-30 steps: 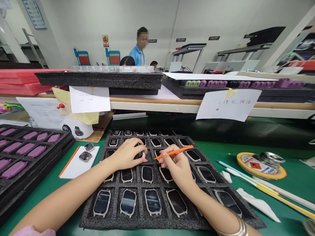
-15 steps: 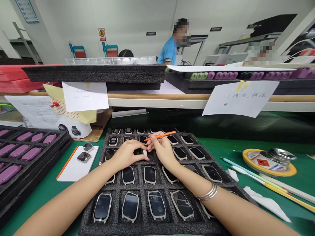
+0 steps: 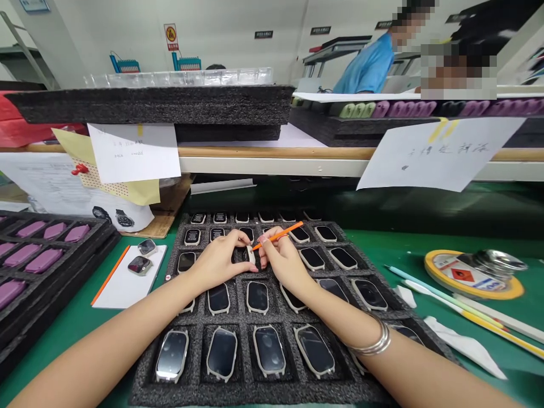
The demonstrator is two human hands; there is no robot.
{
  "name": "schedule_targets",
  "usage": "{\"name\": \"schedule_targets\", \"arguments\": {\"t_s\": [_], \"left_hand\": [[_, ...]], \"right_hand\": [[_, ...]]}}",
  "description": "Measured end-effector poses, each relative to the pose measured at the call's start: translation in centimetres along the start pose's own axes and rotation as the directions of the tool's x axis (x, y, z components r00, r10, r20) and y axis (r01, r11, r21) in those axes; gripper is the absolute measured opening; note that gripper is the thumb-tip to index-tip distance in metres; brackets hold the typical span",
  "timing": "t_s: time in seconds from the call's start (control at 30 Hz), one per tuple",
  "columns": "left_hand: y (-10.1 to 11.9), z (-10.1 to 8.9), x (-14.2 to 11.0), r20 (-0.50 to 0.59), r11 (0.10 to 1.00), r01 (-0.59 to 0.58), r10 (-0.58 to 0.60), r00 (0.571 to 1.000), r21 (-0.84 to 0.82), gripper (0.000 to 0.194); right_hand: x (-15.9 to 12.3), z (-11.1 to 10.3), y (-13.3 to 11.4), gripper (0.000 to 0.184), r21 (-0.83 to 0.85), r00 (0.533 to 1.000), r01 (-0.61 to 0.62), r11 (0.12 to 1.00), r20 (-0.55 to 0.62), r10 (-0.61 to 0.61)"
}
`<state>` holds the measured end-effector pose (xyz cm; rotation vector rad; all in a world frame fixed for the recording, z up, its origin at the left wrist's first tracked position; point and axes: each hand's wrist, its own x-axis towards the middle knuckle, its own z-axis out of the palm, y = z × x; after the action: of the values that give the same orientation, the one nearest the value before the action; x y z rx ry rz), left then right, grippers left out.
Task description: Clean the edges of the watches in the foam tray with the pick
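Observation:
A black foam tray (image 3: 199, 379) lies on the green mat in front of me, with several watch cases set face up in its pockets. My left hand (image 3: 219, 262) is closed on one watch case (image 3: 250, 254) in the tray's middle, tipping it up on its edge. My right hand (image 3: 283, 262) sits right beside it, pinching a thin orange stick (image 3: 278, 234) whose tip points at that watch case. A silver bangle (image 3: 374, 343) circles my right wrist.
A second foam tray (image 3: 80, 255) with purple parts stands at the left, next to a white card (image 3: 121, 286) carrying two loose watch cases. At the right lie a round tin (image 3: 474, 275), long sticks (image 3: 463, 314) and white wipes. A shelf with stacked foam crosses behind; a person in blue stands beyond.
Both hands have moved a little further up the tray. The watch case under my left hand has been tilted up on its edge, and the orange stick's tip has come closer to it.

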<state>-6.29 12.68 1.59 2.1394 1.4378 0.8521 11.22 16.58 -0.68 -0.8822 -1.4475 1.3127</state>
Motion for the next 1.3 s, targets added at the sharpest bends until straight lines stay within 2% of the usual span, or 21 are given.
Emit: {"name": "schedule_targets", "arguments": {"t_s": [0.4,0.53,0.63,0.67,0.83,0.93,1.03,1.17,1.3], "left_hand": [[0.0,0.2,0.0,0.015,1.000,-0.012,0.011,1.000,0.025,0.048],[0.2,0.1,-0.2,-0.026,0.994,-0.040,0.042,0.999,0.100,0.044],[0.1,-0.7,-0.8,-0.106,0.980,-0.028,0.050,0.993,0.199,0.025],[-0.1,-1.1,-1.0,-0.115,0.973,-0.025,0.053,0.992,0.231,0.025],[-1.1,-3.4,-3.1,0.003,0.949,-0.098,0.102,0.995,0.301,0.023],[-1.6,-4.4,-4.5,0.030,0.948,-0.121,0.118,0.993,0.295,0.026],[-1.7,-4.9,-5.4,0.046,0.954,-0.138,0.131,0.990,0.266,0.029],[-1.7,-4.9,-5.5,0.051,0.964,-0.152,0.144,0.988,0.218,0.022],[-1.8,-4.8,-5.4,0.023,0.975,-0.135,0.133,0.991,0.178,0.018]], "right_hand": [[-0.1,0.0,-0.1,0.025,-0.111,1.000,0.028,0.993,0.014,-0.027],[-0.2,0.0,-0.2,0.026,-0.129,0.999,0.035,0.991,0.012,-0.034],[-0.1,0.0,-0.2,0.027,-0.127,0.999,0.038,0.991,0.001,-0.038],[-0.1,0.0,-0.2,0.028,-0.124,0.999,0.036,0.992,-0.001,-0.037],[-0.4,0.0,-0.4,0.032,-0.087,0.997,0.059,0.994,-0.048,-0.063],[-0.7,0.1,-1.0,0.034,-0.053,0.990,0.110,0.992,-0.085,-0.115],[-0.6,0.9,-1.6,0.035,-0.043,0.991,0.122,0.992,-0.051,-0.124],[0.6,3.1,-1.7,0.040,-0.030,0.995,0.038,0.999,0.096,-0.035],[1.4,5.1,-0.9,0.043,0.004,0.989,-0.015,1.000,0.145,0.014]]}}
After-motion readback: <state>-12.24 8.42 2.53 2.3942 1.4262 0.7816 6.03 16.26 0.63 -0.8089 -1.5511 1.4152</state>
